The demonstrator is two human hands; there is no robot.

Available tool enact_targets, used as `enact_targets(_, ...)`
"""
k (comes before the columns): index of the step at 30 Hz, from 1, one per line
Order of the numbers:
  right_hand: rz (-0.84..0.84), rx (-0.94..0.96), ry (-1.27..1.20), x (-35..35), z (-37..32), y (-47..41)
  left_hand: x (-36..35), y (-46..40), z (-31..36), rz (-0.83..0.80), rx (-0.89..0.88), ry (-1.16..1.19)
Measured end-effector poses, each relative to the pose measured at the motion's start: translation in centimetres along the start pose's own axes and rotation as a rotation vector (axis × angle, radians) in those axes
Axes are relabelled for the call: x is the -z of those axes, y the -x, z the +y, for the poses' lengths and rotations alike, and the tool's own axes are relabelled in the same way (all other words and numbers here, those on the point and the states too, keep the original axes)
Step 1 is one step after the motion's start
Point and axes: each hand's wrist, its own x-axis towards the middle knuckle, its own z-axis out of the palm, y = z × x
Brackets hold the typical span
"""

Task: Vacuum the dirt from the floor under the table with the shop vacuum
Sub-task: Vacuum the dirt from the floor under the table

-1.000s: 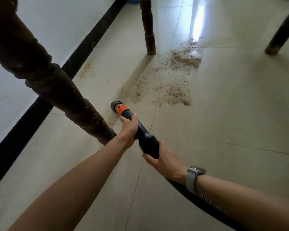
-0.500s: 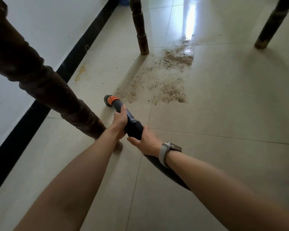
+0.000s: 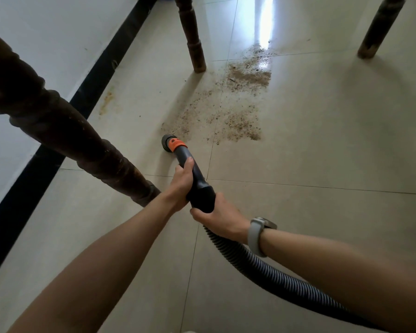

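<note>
Both hands clamp the nozzle [image 3: 178,150]: left hand [image 3: 181,181] ahead, right hand [image 3: 222,218] at the hose [image 3: 262,267]. The dirt [image 3: 226,111] lies just beyond the nozzle; swinging sideways risks knocking the table leg [image 3: 82,140] beside it.

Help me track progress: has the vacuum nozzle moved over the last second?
Yes. The vacuum nozzle has edged forward and slightly right, closer to the near fringe of the dirt and to the far table leg.
</note>
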Motion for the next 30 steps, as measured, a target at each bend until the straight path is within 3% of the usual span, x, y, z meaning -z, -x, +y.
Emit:
enact_targets(5, -0.019, 0.069, 0.041, 0.7, -1.5, -0.4, 0.5, -0.1, 0.9, 0.031, 0.024, 0.108)
enact_targets(12, -0.068, -0.038, 0.065, -0.6, 1.8, 3.8, -0.1, 2.7, -2.8, -0.029, 0.037, 0.018)
enact_targets(20, -0.003, -0.021, 0.051, 0.1, 1.0, 1.6, -1.1, 1.8, -1.0, -0.028, -0.034, -0.005)
enact_targets(25, -0.023, -0.022, -0.023, -0.3, 2.9, 2.0, -1.9, 2.4, -1.8, -0.031, -0.037, -0.085)
enact_targets(30, -0.083, 0.081, -0.141, -0.4, 4.5, 3.2, -2.6, 3.9, -3.2, -0.137, -0.049, -0.158)
